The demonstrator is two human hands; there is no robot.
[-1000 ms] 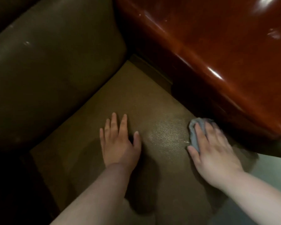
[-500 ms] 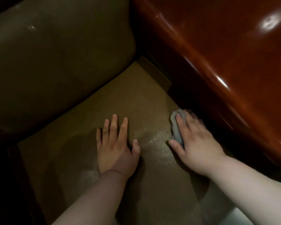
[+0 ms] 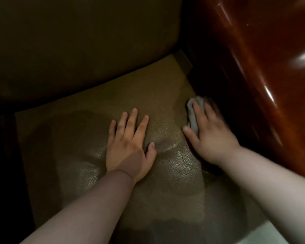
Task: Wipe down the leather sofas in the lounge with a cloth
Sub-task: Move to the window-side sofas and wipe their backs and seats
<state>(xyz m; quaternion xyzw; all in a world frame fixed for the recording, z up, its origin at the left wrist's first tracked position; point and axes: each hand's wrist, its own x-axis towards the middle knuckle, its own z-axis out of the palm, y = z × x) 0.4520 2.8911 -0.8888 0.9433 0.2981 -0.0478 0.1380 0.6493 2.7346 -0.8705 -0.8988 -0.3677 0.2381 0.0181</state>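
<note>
Presumably soft and light, the cloth (image 3: 194,113) is best kept bunched beneath a flat palm. Grey and crumpled, it is pressed by the right hand (image 3: 209,132) right of centre, at the seat cushion (image 3: 88,138) edge beside the glossy wooden arm (image 3: 264,85). The left hand (image 3: 130,143) is laid flat, holding nothing.

Olive leather seat cushion (image 3: 88,134) under gray cloth (image 3: 194,111), perhaps damp.
</note>
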